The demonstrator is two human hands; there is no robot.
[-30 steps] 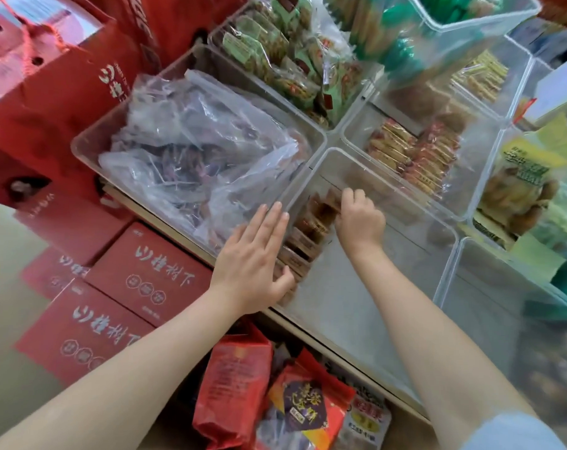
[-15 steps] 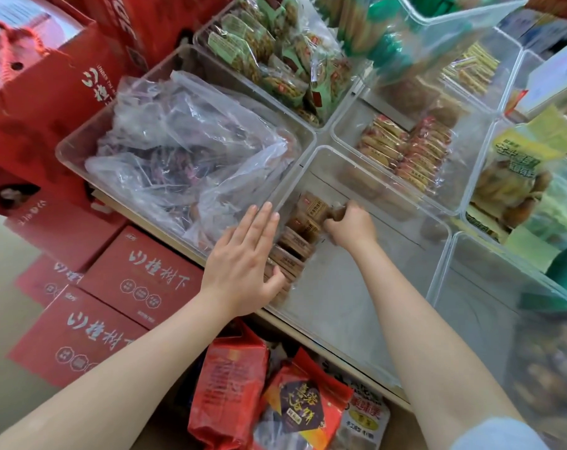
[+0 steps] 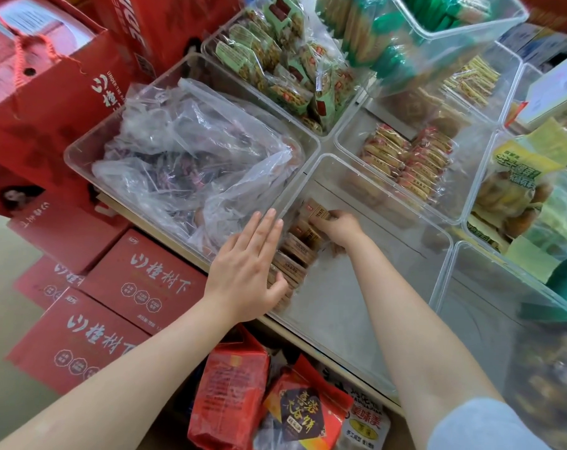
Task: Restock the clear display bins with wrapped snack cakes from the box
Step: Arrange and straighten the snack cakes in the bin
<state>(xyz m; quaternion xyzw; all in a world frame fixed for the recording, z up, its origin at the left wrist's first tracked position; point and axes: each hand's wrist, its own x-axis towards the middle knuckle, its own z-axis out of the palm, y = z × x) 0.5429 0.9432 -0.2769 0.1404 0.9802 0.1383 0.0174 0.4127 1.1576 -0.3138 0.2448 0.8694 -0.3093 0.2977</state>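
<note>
Snack cakes (image 3: 300, 251) pinched in right hand's (image 3: 339, 227) grip.

Both hands (image 3: 335, 227) seemingly on binned snack cakes (image 3: 300, 251)

Snack cakes (image 3: 300, 251) line the bin's (image 3: 366, 306) left wall

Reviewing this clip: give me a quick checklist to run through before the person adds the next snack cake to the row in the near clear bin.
1. Right hand grips a brown wrapped cake at the far end of the row: ok.
2. Left hand lies flat with straight fingers against the bin's left wall, steadying it: ok.
3. Row of cakes stands lined along that wall: ok.
4. Bare bin floor right of the row leaves room for more: ok.
5. Supply box in view: cannot tell.
</note>
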